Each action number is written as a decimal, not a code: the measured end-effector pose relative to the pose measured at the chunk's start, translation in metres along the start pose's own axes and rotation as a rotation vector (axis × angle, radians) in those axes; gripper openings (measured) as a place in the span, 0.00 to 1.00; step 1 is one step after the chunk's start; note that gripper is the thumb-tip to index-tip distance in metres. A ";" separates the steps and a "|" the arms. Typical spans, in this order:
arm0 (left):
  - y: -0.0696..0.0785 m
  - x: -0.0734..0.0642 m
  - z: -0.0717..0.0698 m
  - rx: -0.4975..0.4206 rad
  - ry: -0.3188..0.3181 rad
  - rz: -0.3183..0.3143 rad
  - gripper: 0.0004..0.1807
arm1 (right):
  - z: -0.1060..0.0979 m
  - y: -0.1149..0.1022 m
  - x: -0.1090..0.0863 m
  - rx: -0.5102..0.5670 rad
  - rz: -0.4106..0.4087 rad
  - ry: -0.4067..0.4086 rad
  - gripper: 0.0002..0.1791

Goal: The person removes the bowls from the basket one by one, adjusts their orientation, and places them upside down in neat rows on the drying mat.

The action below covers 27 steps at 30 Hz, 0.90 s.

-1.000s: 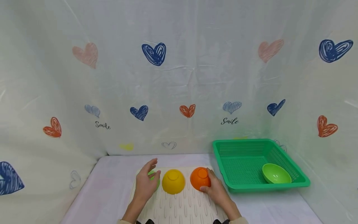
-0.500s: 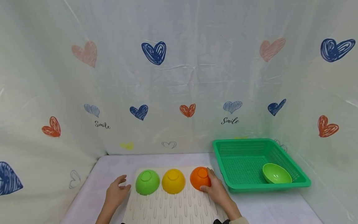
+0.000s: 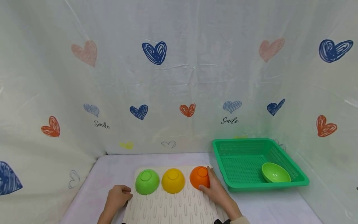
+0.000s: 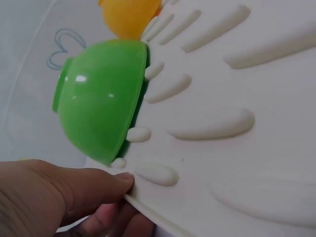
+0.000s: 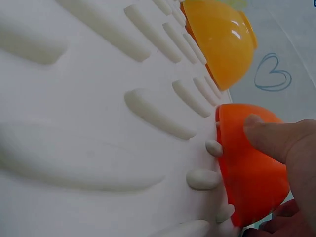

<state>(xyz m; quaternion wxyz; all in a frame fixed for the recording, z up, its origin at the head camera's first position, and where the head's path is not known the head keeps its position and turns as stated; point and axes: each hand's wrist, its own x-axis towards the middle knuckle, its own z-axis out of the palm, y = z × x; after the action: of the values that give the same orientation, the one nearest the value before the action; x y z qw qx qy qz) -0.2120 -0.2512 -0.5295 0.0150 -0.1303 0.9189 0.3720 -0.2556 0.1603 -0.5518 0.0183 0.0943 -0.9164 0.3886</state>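
Note:
On a white ridged drying mat (image 3: 167,208) three bowls stand upside down in a row: a green bowl (image 3: 147,182), a yellow bowl (image 3: 173,181) and an orange bowl (image 3: 199,177). My left hand (image 3: 117,196) is at the mat's left edge, just short of the green bowl. In the left wrist view its thumb (image 4: 106,186) lies on top of the mat's rim, with the other fingers curled below. My right hand (image 3: 218,191) holds the orange bowl from its right side, thumb (image 5: 269,136) on the near wall and fingers partly hidden behind.
A green plastic basket (image 3: 237,186) with perforated walls stands right of the mat. Inside it, a light green bowl (image 3: 276,172) sits with its opening up. A white curtain (image 3: 173,77) printed with hearts hangs behind the table (image 3: 112,168).
My left hand has left the green bowl, moved left and down, and taken hold of the mat's edge. The right hand stays on the orange bowl.

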 end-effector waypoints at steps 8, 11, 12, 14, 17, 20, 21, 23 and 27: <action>0.005 -0.003 -0.005 -0.049 -0.032 -0.050 0.10 | -0.019 -0.025 -0.005 -0.097 -0.095 0.029 0.53; 0.005 -0.001 -0.007 -0.062 -0.052 -0.074 0.10 | -0.035 -0.041 -0.003 -0.096 -0.183 0.039 0.50; 0.005 0.000 -0.007 -0.059 -0.057 -0.075 0.10 | -0.041 -0.047 -0.002 -0.089 -0.217 0.047 0.49; 0.004 0.001 -0.008 -0.070 -0.073 -0.085 0.10 | -0.054 -0.057 0.000 -0.072 -0.271 0.067 0.48; 0.005 0.003 -0.009 -0.087 -0.087 -0.098 0.10 | -0.073 -0.068 0.005 -0.096 -0.360 0.145 0.47; 0.006 0.003 -0.009 -0.104 -0.095 -0.114 0.10 | -0.091 -0.072 0.013 -0.142 -0.389 0.208 0.48; 0.006 0.003 -0.008 -0.101 -0.094 -0.118 0.09 | -0.098 -0.072 0.016 -0.149 -0.395 0.219 0.47; 0.006 0.003 -0.008 -0.091 -0.092 -0.122 0.09 | -0.110 -0.069 0.021 -0.164 -0.384 0.223 0.48; 0.006 0.003 -0.008 -0.080 -0.101 -0.138 0.08 | -0.132 -0.060 0.033 -0.174 -0.342 0.190 0.48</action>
<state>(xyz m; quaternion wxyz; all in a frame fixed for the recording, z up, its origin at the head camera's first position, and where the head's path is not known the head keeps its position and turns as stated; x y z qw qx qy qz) -0.2162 -0.2539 -0.5201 0.0815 -0.1750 0.8901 0.4128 -0.2818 0.2086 -0.4134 0.1785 0.2096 -0.9112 0.3065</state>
